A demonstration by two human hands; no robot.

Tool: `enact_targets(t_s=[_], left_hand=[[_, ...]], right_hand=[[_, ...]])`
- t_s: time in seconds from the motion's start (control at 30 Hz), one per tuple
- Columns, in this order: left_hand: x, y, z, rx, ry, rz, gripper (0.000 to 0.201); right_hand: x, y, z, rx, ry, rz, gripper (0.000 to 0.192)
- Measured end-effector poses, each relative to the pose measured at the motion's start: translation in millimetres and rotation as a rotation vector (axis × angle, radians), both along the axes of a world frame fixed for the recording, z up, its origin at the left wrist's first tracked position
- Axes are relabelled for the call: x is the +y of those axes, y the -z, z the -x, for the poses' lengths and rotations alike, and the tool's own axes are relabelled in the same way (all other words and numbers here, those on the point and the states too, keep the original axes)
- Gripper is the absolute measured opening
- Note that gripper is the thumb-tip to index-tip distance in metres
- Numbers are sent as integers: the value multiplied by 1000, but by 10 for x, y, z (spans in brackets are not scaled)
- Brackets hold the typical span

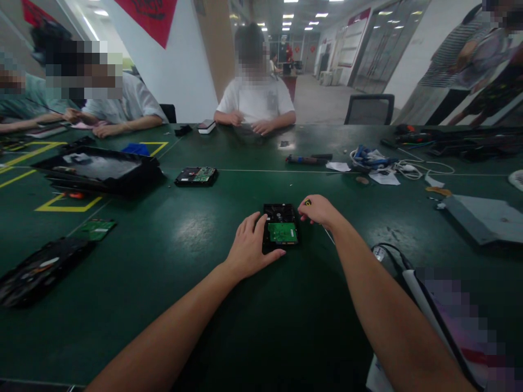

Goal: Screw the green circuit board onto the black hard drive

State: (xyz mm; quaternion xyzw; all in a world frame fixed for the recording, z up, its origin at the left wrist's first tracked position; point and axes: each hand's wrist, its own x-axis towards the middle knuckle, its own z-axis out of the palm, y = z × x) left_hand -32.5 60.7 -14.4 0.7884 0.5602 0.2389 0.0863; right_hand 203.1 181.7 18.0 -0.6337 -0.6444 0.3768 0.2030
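A hard drive [281, 232] with a black body and a green circuit board lies flat on the table in front of me. My left hand [250, 245] holds it at its left side, index fingertip against the left edge and thumb along the near edge. Just right of the drive, my right hand [318, 211] is closed around a screwdriver [308, 202]. Its black and yellow end shows by the fingers, and a thin shaft sticks out below the palm. The shaft points away from the drive, and its tip is hidden by my forearm.
Another hard drive [196, 176] lies farther left, near a black casing [102, 169]. At left are a loose green circuit board [98, 229] and a dark flat part [41, 269]. A grey metal box [484, 218] and cables [408, 167] lie right. A person [255, 100] sits opposite.
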Motion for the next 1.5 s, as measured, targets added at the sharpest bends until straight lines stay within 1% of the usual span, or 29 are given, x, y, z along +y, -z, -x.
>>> enact_targets(t_s=[0.1,0.23,0.37,0.5,0.63,0.7,0.83,0.9,0.97,1.07,1.2,1.3,1.43,1.5], left_hand=[[22,12,7,13,59,11,99],[53,7,16,43,119,28,98],[103,3,27,58,116,12,91],[159,35,8,47,100,16,85],[186,60,-14,35,89,30,84],[189,37,-24,36,97,36,87],[213,-61,-89,1,96,63,103],[239,-85,-147,-37,76,76,108],[265,-67,-201,-71,65,87,112],[291,10,-235,-81,71,68,113],[328,65,-193,-53,122,20,106],[359,44,-146,-85,169,25,96],[375,20,-107,-148,197,45,76],[378,18,-96,-167,214,54,71]], right_hand=[[-4,-11,-6,-61,6,15,8],[-68,-105,22,-76,-44,5,3],[-142,-228,63,-46,-121,-6,12],[-175,-297,88,-39,-202,34,9],[-181,-325,89,-89,-205,9,6],[-187,-347,84,-92,-196,-9,6],[-207,-389,85,-105,-191,-20,12],[-216,-390,96,-116,-206,-25,14],[-222,-378,115,-123,-222,-26,14],[-229,-359,149,-134,-245,-22,14],[-238,-367,179,-217,-289,-81,19],[-242,-385,189,-262,-315,-123,17],[-234,-388,216,-327,-337,-170,17],[-227,-379,238,-371,-353,-193,16]])
